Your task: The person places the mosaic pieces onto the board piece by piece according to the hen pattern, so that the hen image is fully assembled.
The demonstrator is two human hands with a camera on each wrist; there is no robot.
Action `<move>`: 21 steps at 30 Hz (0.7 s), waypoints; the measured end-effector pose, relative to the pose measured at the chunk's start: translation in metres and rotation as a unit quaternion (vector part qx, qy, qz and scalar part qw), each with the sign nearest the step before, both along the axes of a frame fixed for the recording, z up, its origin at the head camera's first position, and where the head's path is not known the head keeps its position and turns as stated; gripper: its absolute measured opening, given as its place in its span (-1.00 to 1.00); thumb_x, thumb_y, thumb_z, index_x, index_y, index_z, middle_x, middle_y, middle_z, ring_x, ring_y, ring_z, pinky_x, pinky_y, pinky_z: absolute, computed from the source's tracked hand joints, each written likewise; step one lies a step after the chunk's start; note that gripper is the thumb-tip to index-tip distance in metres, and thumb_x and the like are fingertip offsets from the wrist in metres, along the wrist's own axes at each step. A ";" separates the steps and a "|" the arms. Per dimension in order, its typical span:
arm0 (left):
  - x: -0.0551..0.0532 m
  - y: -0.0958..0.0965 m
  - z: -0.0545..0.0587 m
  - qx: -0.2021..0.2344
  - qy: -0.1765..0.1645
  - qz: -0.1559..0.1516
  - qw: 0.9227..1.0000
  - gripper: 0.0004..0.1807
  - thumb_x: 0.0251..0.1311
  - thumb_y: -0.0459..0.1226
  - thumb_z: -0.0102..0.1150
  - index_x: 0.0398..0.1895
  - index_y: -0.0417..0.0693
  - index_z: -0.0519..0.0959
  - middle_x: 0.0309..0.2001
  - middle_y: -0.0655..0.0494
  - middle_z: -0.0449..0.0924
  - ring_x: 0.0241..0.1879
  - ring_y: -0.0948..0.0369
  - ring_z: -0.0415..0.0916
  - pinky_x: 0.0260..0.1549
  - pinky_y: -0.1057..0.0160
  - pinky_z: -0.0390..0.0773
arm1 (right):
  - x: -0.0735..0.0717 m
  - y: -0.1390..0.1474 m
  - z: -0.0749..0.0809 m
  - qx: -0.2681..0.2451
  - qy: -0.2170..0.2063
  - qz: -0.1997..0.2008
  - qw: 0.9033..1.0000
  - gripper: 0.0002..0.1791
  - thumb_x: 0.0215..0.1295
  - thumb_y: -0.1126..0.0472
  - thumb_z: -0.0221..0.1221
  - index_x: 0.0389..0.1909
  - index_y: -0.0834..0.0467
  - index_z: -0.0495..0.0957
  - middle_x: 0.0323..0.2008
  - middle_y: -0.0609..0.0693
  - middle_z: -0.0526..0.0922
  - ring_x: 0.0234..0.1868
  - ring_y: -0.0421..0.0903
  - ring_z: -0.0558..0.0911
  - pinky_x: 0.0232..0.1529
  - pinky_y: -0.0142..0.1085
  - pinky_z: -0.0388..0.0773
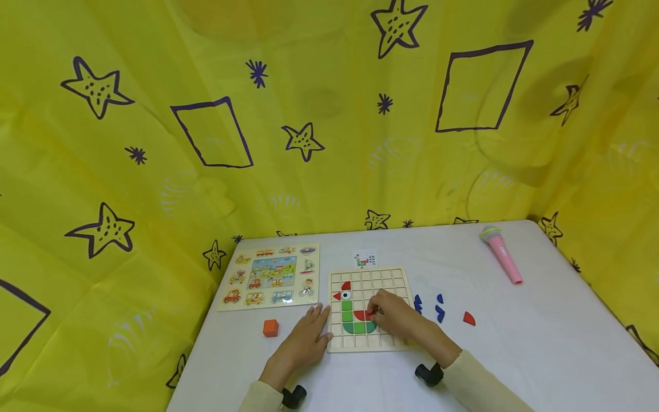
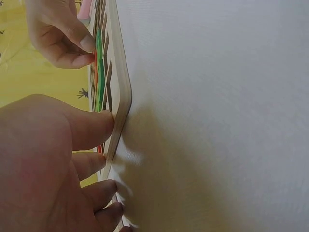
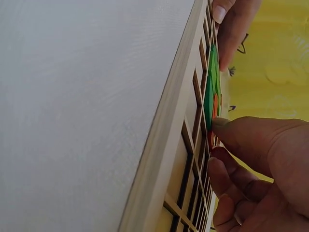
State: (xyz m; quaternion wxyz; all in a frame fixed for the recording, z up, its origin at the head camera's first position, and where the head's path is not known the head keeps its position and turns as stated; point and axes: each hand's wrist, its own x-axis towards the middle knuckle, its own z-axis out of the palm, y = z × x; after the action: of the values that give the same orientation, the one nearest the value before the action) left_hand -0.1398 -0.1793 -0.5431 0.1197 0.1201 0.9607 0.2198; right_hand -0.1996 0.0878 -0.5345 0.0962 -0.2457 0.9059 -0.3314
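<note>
A wooden grid board (image 1: 387, 280) holds red, green and eye-marked pieces laid out like a bird. My right hand (image 1: 395, 315) is over the middle of the board and pinches a red piece (image 3: 210, 139) between thumb and fingertips, low against the grid, beside the green pieces (image 3: 209, 99). Its exact outline is mostly covered by the fingers. At the board's left edge rests my left hand (image 1: 305, 339), fingers extended; in the left wrist view its thumb and fingertips touch the board's side (image 2: 124, 87). Above the board lies a small picture card (image 1: 364, 258) showing a similar bird.
Several blue pieces (image 1: 440, 313) and a red quarter-round piece (image 1: 469, 318) lie right of the board. A pink toy microphone (image 1: 503, 257) is farther right. On the left are a picture puzzle board (image 1: 242, 306) and an orange cube (image 1: 270, 328). A yellow patterned curtain (image 1: 329, 189) stands behind.
</note>
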 end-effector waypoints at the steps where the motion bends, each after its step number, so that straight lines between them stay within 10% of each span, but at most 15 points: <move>1: 0.000 0.000 0.000 0.000 0.000 0.000 1.000 -0.25 0.54 -0.04 0.11 0.69 -0.04 0.16 0.69 -0.08 0.06 0.68 -0.13 -0.04 0.58 -0.25 0.12 | 0.000 0.000 0.000 -0.002 0.000 0.001 1.000 -0.90 0.38 0.36 0.33 -0.23 0.09 0.68 -0.25 -0.09 0.54 -0.22 -0.16 0.49 -0.18 -0.29 0.52; 21: -0.001 0.000 0.000 0.003 -0.001 -0.006 1.000 -0.25 0.55 -0.05 0.10 0.68 -0.06 0.16 0.69 -0.11 0.06 0.68 -0.14 -0.04 0.58 -0.26 0.12 | 0.001 0.061 0.018 0.007 -0.013 -0.058 0.998 -0.87 0.43 0.28 0.32 -0.06 0.17 0.70 -0.12 -0.02 0.61 -0.17 -0.10 0.55 -0.09 -0.18 0.63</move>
State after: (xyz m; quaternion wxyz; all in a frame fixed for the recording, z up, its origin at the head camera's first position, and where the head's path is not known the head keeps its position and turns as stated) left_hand -0.1405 -0.1797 -0.5432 0.1217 0.1258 0.9593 0.2216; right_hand -0.1984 0.1487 -0.5166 0.0904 -0.1880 0.9193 -0.3336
